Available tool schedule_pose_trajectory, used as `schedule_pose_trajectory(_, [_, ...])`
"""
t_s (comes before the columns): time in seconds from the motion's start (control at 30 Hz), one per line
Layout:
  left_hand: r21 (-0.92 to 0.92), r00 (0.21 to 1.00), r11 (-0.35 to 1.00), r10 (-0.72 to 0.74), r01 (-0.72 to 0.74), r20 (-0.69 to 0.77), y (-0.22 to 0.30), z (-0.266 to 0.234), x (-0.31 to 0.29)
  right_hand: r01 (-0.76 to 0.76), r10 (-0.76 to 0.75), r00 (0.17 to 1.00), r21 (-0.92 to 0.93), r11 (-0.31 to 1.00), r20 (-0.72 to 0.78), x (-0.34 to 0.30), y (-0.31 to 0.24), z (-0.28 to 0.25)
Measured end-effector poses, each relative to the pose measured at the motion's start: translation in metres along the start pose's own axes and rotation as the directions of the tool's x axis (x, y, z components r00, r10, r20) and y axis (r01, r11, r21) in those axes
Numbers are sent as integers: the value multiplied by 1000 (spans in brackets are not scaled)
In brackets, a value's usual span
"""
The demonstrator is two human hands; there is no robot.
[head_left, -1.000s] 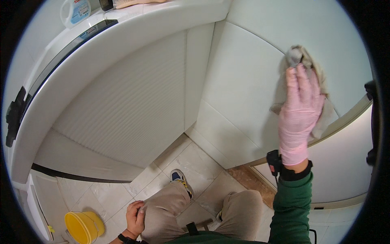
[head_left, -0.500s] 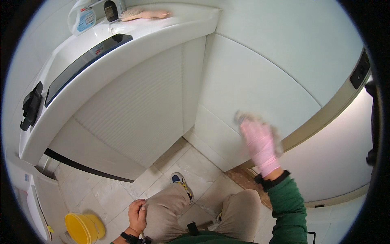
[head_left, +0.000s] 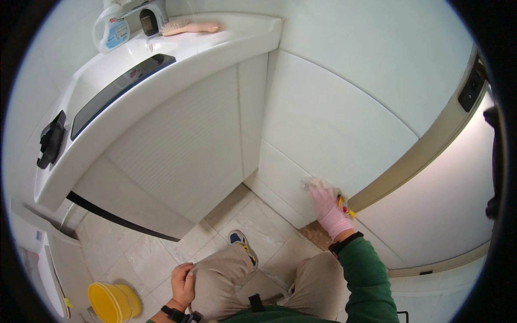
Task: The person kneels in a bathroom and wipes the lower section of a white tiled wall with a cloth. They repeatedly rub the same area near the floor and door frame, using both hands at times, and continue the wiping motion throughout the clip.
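My right hand (head_left: 327, 210), in a pink glove, presses a pale crumpled cloth (head_left: 308, 184) against the white wall tiles (head_left: 336, 126), low down near the door frame. The fingers are closed on the cloth, and most of it is hidden behind the glove; a yellow and red patch shows beside the palm. Bare and empty, my left hand (head_left: 183, 282) lies on my left thigh with its fingers loosely extended. Black bands circle both wrists.
A white washbasin (head_left: 237, 40) holds a phone-like dark slab (head_left: 121, 97), a black holder (head_left: 52, 140), a detergent bottle (head_left: 114, 29) and pinkish gloves (head_left: 191, 27). Below it is a ribbed cabinet (head_left: 183, 140). A yellow bucket (head_left: 113, 302) stands on the floor at left; a door frame (head_left: 414, 169) borders the right.
My right hand has moved down and slightly left along the wall with the cloth. My left hand stays on the thigh. The view has shifted slightly.
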State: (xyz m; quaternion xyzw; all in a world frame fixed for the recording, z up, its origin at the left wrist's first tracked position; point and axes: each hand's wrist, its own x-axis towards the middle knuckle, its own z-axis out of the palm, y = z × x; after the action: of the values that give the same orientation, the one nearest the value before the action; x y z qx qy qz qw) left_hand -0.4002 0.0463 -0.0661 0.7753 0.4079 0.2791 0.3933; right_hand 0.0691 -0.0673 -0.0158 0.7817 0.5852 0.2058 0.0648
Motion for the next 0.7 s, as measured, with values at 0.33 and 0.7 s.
schedule_pose_trajectory(0.33, [43,1000,999,14,-14,-6,0,4,3,-249,174,916,-172,953,-363,36,49,-111])
schedule_pose_trajectory(0.7, [-9,998,1000,-23,22,-53,-1,4,-2,-3,-2,993,39,999,115,20,16,-39])
